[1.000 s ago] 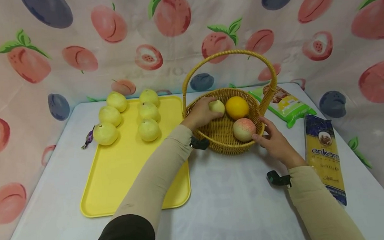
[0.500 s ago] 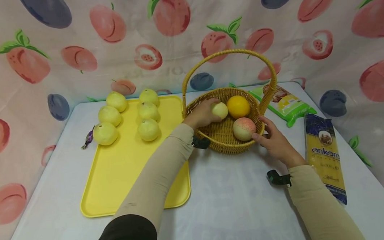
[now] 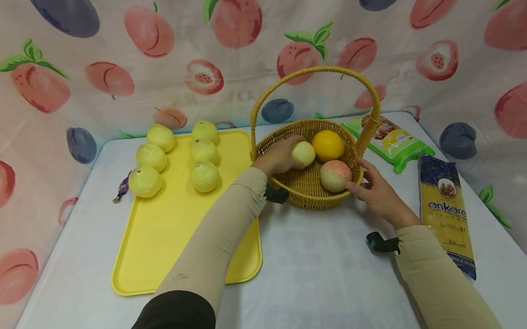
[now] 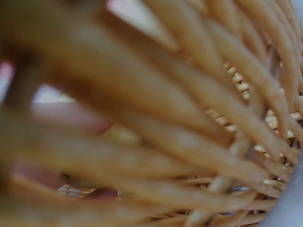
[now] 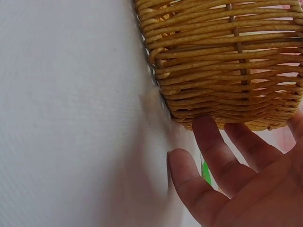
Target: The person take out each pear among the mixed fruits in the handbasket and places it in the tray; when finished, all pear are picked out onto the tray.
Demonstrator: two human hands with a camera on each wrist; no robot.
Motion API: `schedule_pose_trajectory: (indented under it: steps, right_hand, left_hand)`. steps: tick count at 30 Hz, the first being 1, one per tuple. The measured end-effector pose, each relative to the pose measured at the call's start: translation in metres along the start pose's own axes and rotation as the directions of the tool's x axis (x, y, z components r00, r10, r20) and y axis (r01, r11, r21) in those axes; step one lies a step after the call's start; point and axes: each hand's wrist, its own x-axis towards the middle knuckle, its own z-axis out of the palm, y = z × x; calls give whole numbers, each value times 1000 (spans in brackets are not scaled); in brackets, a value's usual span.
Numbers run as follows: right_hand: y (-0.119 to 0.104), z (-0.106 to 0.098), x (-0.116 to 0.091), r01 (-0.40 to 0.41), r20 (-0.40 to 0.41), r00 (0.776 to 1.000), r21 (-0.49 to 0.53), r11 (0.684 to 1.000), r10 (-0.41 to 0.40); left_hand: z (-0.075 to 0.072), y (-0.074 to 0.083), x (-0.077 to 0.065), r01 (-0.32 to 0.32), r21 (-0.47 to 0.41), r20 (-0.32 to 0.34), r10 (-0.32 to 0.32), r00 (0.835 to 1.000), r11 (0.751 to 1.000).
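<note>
In the head view a wicker basket (image 3: 316, 201) with a tall arched handle stands right of centre. My left hand (image 3: 278, 156) reaches over its left side, fingers curled at a round pale yellow-green fruit (image 3: 304, 154). Beside that fruit lie an orange (image 3: 328, 145) and a peach (image 3: 335, 175). My right hand (image 3: 379, 195) grips the basket's right rim, thumb by the peach. In the right wrist view, fingers (image 5: 213, 151) of this hand meet the outside of the weave. Blurred wicker (image 4: 165, 109) fills the left wrist view and mostly hides the left hand.
A yellow tray (image 3: 160, 244) lies at left, with several larger pale yellow-green fruits (image 3: 204, 176) in two rows at its back. A purple-wrapped candy (image 3: 122, 188) sits beside it. Right of the basket are a green packet (image 3: 392, 145) and a blue-and-yellow "ankara" packet (image 3: 445, 209).
My left hand and the pale fruit have shifted slightly to the right and down inside the basket, and the orange has edged right. The right hand stays at the rim.
</note>
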Motion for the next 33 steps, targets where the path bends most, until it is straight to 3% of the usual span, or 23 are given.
schedule_pose_trajectory:
  steps: [12,18,22,28,33]
  right_hand:
    - [-3,1,-3,-3,-7,1000,-13,1000,3]
    - [-2,1,-3,3,-7,1000,0,1000,-3]
    - [0,1,-2,-1,-7,1000,-1,1000,1]
    - [-2,0,-2,-15,-6,1000,-18,1000,15]
    - [-4,0,-3,-23,-7,1000,-20,1000,22]
  left_hand:
    - [-2,5,-4,-26,58,13,26,1000,998]
    - [-1,7,-10,-42,14,-26,42,999,999]
    - [-3,10,-16,-89,-22,-53,87,995,996]
    - [-15,19,-32,-172,-76,-122,162,979,982]
    - [-31,23,-54,-232,-68,-151,220,964,970]
